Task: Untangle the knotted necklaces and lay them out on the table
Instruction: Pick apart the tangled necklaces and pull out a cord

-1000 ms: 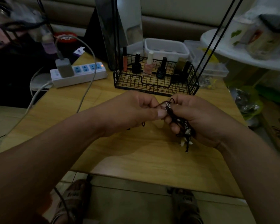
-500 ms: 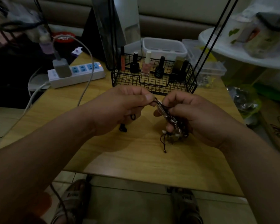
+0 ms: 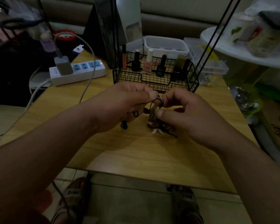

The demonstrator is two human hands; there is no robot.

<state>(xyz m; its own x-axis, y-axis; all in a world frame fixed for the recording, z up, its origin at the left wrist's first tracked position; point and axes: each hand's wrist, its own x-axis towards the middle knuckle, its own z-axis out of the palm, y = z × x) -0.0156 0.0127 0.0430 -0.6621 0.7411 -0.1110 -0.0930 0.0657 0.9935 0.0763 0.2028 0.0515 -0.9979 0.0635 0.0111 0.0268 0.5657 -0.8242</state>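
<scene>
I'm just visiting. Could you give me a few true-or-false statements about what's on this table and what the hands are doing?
1. The left hand and the right hand both pinch the necklaces. True.
2. The necklaces lie separated in neat rows. False: they are one tangled bunch between the hands.
3. A charger is plugged into the power strip left of the basket. True.
4. The basket is empty. False: it holds bottles.

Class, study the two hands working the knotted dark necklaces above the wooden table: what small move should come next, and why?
Probably draw the left hand leftwards, easing its pinched thin dark cord out of the tangled dark beaded necklaces: the right hand pinches that clump steady, and it looks knotted.
</scene>
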